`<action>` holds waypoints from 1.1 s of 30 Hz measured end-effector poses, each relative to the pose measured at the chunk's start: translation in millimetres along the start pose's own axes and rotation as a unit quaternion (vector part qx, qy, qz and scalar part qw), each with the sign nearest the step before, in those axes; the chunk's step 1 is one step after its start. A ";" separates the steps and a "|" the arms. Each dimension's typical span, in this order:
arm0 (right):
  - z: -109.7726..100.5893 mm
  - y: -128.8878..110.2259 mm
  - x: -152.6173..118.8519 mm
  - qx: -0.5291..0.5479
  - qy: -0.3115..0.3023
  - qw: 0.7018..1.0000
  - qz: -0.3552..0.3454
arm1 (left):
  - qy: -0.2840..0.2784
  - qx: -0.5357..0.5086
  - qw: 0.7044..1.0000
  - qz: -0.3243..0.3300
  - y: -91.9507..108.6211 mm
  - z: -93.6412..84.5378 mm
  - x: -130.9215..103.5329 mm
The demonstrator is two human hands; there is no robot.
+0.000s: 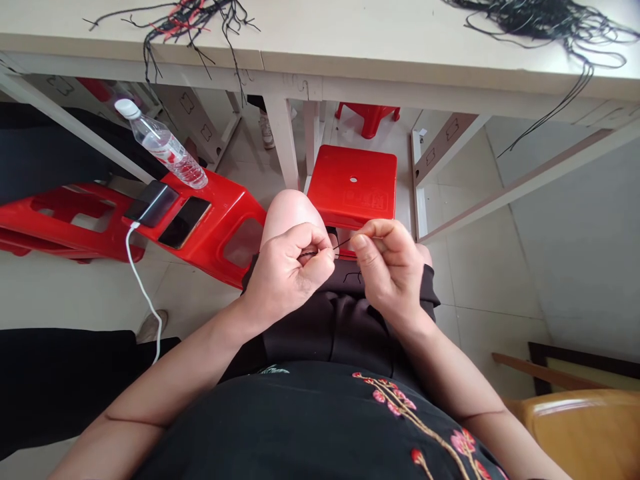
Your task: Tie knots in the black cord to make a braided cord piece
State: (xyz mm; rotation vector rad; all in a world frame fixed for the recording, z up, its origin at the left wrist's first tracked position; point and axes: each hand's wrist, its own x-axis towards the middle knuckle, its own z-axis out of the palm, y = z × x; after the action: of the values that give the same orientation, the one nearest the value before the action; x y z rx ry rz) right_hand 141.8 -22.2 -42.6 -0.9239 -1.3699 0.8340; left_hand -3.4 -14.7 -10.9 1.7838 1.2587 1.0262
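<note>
Left hand [295, 267]: pinching black cord [343, 245] | right hand [393, 267]: pinching same cord, 2 hands just apart | above lap, near red stool [354, 183]

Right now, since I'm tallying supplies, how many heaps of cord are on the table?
2: a black and red heap at left, a black heap at right. Others may lie beyond the view.

Worn on the head, one camera looks forward and down — both hands [345, 267] near, mid-view.
</note>
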 end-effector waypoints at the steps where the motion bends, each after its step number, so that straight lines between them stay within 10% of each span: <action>1: -0.8 -1.3 1.0 0.000 0.014 1.000 -0.002 | -0.004 -0.010 1.000 -0.006 0.5 -0.5 0.3; 12: -3.9 2.7 8.0 0.186 0.017 0.972 0.142 | -0.017 -0.146 0.982 -0.122 -8.7 -5.4 -3.3; 33: -7.0 4.4 7.7 0.156 -0.029 0.975 0.158 | -0.042 -0.245 0.940 -0.235 -5.6 -3.5 -1.5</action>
State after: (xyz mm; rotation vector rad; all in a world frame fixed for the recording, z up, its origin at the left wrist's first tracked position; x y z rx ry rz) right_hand 149.3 -13.8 -43.2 -0.8865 -1.1121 1.2880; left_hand -9.0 -14.3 -14.6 1.0677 1.1697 0.8742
